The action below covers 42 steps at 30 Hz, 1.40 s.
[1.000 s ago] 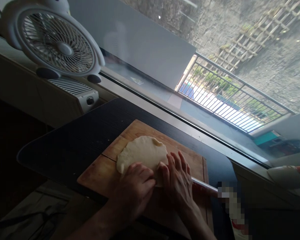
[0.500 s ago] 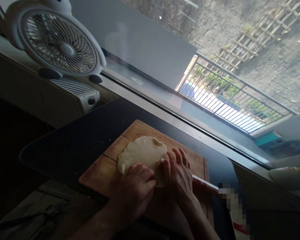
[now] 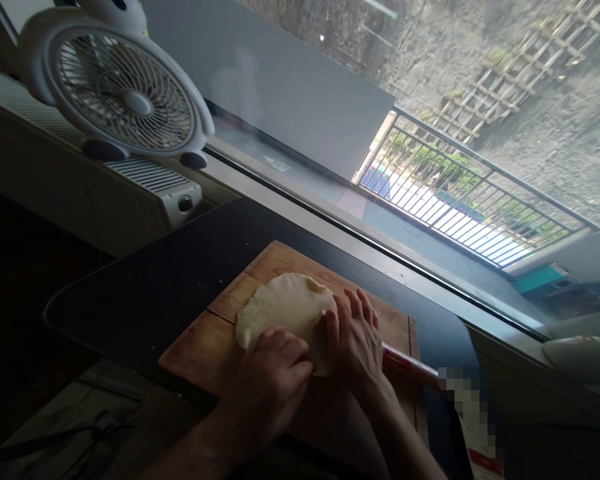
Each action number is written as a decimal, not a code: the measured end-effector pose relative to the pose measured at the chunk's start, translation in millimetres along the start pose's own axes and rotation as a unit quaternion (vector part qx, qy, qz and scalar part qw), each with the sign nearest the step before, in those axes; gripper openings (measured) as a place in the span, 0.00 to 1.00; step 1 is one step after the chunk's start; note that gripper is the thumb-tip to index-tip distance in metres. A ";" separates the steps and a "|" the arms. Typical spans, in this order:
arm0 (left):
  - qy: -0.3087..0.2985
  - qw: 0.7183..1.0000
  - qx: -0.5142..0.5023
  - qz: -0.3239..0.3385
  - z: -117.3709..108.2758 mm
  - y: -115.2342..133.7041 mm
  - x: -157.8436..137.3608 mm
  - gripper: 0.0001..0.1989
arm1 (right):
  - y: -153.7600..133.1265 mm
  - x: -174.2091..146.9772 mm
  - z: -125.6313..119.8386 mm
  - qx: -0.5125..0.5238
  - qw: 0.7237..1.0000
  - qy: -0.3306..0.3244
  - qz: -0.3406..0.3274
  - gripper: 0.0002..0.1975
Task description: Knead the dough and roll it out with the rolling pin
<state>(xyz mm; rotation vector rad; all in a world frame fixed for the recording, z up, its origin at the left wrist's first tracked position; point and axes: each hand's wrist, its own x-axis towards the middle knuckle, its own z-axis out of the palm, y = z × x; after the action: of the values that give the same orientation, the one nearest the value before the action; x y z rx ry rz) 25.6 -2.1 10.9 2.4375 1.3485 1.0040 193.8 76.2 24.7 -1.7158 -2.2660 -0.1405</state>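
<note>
A flat, pale round of dough (image 3: 283,303) lies on a wooden cutting board (image 3: 200,343), its rim uneven and slightly folded at the far right. At the near edge, my left hand (image 3: 280,367) is closed with curled fingers on the dough. My right hand (image 3: 355,340) grips the right edge, where a small bit of dough shows by the thumb and index finger; its other fingers are bent forward. Both hands hide part of the near and right rim. A long, narrow red-and-white thing (image 3: 410,365) runs rightward from beside my right hand; its kind is unclear.
The board rests on a dark table (image 3: 145,287) with rounded corners. A white fan (image 3: 137,103) stands on a ribbed white unit (image 3: 150,175) at the far left. Behind the table runs a window sill (image 3: 330,227). A blurred patch covers something at the right.
My right hand's fingers have shifted slightly up and left at the dough's edge. My left hand stays in about the same place. The view has moved a little.
</note>
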 end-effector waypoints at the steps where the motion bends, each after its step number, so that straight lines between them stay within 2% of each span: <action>1: -0.001 1.000 0.000 0.001 1.0 -0.1 0.5 0.07 | -3.5 -6.7 -0.9 -0.011 1.000 0.017 -0.007 0.19; 3: -0.005 1.000 0.001 0.006 2.5 -0.6 1.6 0.07 | -3.9 0.1 -1.7 -0.017 0.999 0.027 0.004 0.19; 6: 0.005 0.999 0.019 0.032 -0.1 -3.8 1.2 0.08 | 7.0 36.8 -0.6 -0.014 0.999 -0.001 0.050 0.22; 8: 0.020 0.997 0.049 0.048 -7.9 -9.1 -2.4 0.09 | 12.9 51.8 0.2 -0.020 0.998 -0.006 0.055 0.24; 12: 0.041 0.992 0.118 0.011 -31.9 -23.2 -14.0 0.09 | 12.1 34.2 3.0 -0.033 0.999 0.039 0.012 0.24; 16: -0.026 0.986 0.163 0.014 -43.5 -27.5 -8.6 0.13 | 9.2 14.7 3.9 -0.050 0.998 0.032 0.032 0.26; 20: -0.063 0.979 0.182 0.065 -38.2 -20.3 9.2 0.10 | 12.3 23.6 1.1 -0.061 0.995 -0.008 0.080 0.29; 23: -0.052 0.973 0.197 0.107 -31.9 -18.0 14.9 0.04 | 16.3 29.0 0.0 -0.059 0.994 -0.007 0.091 0.32; 26: -0.032 0.964 0.231 0.127 -29.4 -19.8 16.9 0.07 | 19.5 29.1 0.6 -0.044 0.995 -0.009 0.094 0.33; 32: 0.013 0.978 0.210 0.008 -28.0 -19.1 27.3 0.10 | 25.4 31.0 1.8 -0.008 0.992 -0.022 0.121 0.36; 34: -0.005 0.980 0.196 0.019 -24.3 -21.8 31.6 0.09 | 27.1 34.4 0.9 0.006 0.992 -0.030 0.120 0.36; 39: -0.083 0.975 0.171 0.118 -13.5 -33.7 38.9 0.08 | 26.3 42.6 -6.6 0.019 0.990 -0.052 0.129 0.36; 42: -0.105 0.970 0.162 0.149 -12.1 -31.0 34.9 0.07 | 18.6 28.7 -10.7 0.024 0.992 -0.038 0.116 0.33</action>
<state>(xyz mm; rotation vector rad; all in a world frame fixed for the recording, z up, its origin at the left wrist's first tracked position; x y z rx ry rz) 9.3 41.8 22.4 2.9584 1.1781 0.5862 206.3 105.3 41.4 -1.9734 -2.0827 0.0289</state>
